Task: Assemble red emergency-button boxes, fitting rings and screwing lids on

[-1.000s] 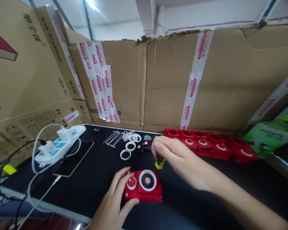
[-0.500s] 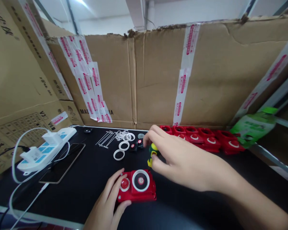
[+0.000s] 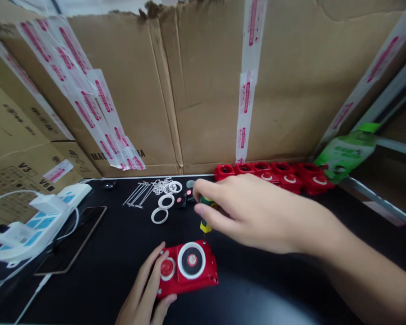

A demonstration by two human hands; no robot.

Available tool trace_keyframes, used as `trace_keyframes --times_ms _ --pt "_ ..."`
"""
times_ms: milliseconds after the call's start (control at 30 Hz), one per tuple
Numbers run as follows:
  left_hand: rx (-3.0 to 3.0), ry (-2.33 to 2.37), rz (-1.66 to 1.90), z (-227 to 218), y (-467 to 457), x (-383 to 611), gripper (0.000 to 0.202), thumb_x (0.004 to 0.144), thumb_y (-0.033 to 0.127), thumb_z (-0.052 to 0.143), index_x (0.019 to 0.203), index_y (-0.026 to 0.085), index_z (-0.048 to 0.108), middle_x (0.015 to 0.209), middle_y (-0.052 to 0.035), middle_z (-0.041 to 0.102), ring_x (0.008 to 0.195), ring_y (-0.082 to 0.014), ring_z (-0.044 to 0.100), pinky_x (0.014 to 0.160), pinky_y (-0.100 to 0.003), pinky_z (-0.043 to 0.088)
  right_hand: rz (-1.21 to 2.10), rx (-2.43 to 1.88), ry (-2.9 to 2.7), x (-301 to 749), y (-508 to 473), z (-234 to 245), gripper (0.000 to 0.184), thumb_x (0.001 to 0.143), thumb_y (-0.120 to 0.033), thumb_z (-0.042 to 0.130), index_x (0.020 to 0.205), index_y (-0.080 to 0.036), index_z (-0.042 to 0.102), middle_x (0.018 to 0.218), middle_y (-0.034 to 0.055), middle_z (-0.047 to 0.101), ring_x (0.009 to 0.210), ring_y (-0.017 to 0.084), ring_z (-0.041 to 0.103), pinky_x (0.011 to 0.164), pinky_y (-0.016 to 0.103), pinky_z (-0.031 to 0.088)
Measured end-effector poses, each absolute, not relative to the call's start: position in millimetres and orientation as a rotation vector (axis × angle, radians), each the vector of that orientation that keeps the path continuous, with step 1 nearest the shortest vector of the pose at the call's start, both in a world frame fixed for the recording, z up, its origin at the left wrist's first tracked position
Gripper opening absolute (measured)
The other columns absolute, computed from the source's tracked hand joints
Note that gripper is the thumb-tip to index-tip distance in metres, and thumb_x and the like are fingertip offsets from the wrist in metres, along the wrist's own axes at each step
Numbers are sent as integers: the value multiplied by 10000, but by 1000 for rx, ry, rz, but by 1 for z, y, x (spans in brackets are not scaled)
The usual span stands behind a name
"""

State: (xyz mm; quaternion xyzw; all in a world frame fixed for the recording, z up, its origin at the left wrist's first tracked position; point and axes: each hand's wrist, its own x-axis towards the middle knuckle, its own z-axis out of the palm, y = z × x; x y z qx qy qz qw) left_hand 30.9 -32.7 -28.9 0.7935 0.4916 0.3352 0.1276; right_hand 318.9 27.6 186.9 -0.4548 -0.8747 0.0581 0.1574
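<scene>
At seven o'clock, left hand (image 3: 140,295): fingers clasp red boxy plastic housing (image 3: 189,284); loosening might twist it
Right hand (image 3: 257,212): pinches green-and-yellow screwdriver (image 3: 205,226); tilting might slip it

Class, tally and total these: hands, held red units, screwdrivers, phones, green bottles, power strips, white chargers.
Left hand and right hand: 2
Held red unit: 1
Screwdriver: 1
Phone: 1
Green bottle: 1
Power strip: 1
White chargers: 2
Total: 9

The red case (image 3: 181,280) lies face up on the black desk (image 3: 122,243), a white-ringed black disc (image 3: 191,260) at right, a red button (image 3: 167,268) at left. A green-and-yellow screwdriver (image 3: 205,226) stands nearly upright, its tip at the case's far right corner.
</scene>
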Motion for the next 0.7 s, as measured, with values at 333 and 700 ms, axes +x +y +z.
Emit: trace_keyframes --times_ms 333,700 --pt "2420 1357 884 -19 -28 22 641 1086 233 558 1673 406 367 1701 -45 511 1458 -300 629 1069 -347 651 104 -1304 -2578 323 28 196 454 1095 -572 521 825 -211 569 746 9 626 604 158 505 595 324 301" --pt "2481 1335 882 -22 -26 23 599 1099 246 539 1666 361 381 1673 -78 540 1447 -296 640 1058 -345 653 576 -876 -2561 345 27 210 240 1063 -155 646 1285 -208 721 1273 41 735 1157 162 688 1000 273 505"
